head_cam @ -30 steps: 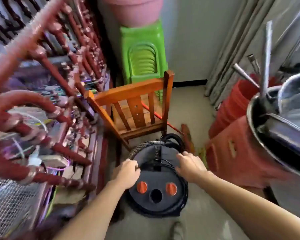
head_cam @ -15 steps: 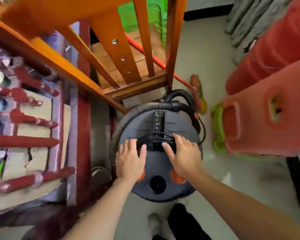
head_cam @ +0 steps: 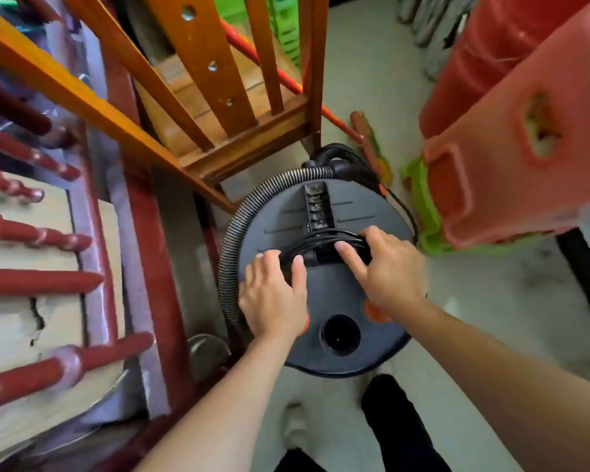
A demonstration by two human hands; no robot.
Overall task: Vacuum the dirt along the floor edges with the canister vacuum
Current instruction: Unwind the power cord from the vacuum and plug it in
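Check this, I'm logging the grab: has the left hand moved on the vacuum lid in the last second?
Yes. The left hand moved from the left rim of the vacuum lid inward to its centre; fingers touch the wound cord.

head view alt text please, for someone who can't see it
Seen from above, a person's left hand and right hand rest on the black cord wound over the handle of a round black canister vacuum on a pale floor. Its ribbed hose curves round its left side. A wooden chair stands beyond it, with red plastic stools to the right.
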